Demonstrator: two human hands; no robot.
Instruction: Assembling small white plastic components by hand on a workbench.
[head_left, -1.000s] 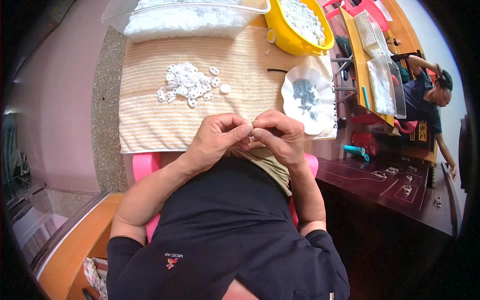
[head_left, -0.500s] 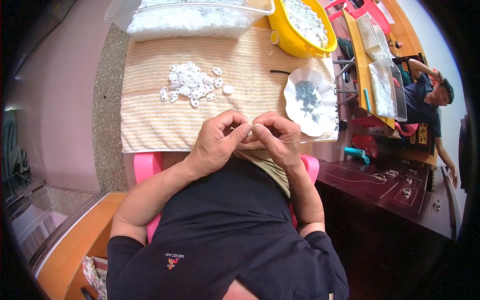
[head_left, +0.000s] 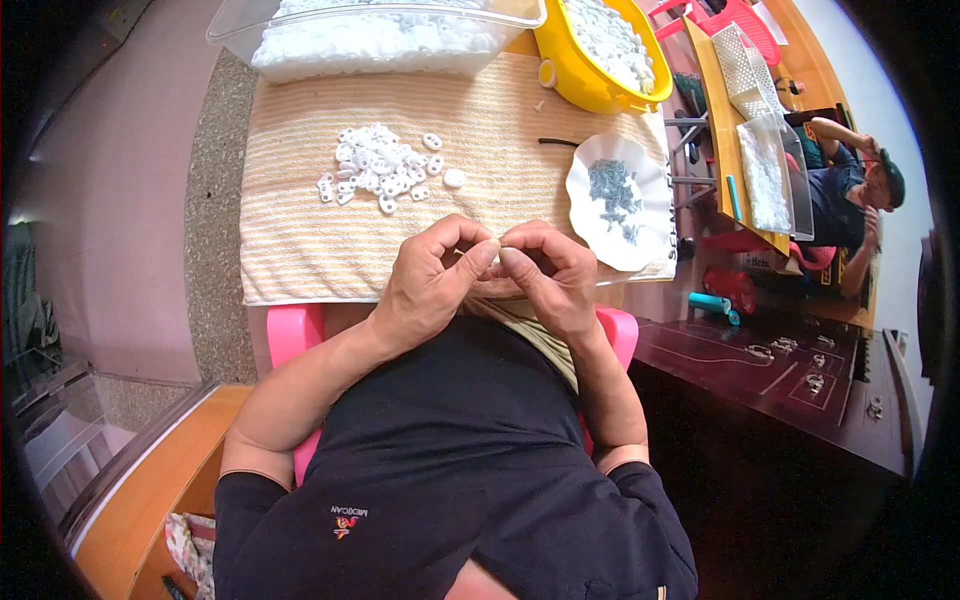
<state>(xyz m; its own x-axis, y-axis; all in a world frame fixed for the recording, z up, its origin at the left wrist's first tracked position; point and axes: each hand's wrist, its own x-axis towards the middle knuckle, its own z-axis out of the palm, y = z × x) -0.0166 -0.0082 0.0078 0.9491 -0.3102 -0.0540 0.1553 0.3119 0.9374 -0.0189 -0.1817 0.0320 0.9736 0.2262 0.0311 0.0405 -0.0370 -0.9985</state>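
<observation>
Over the near edge of a striped towel, my left hand and my right hand meet fingertip to fingertip. Thumb and forefinger of each are pinched together on a small white plastic piece, mostly hidden by the fingers. Beyond my left hand lies a heap of white two-holed oval pieces, with a lone white piece to its right. Right of my hands, a white scalloped dish holds many tiny dark pieces.
A clear bin of white pieces stands at the back, beside a yellow basin of more. Between basin and dish lies a thin black stick. At far right, a person sits by another table.
My hands stay pinched together, with only a slight shift of the fingers. At far right, the other person's lowered arm has come up toward the head.
</observation>
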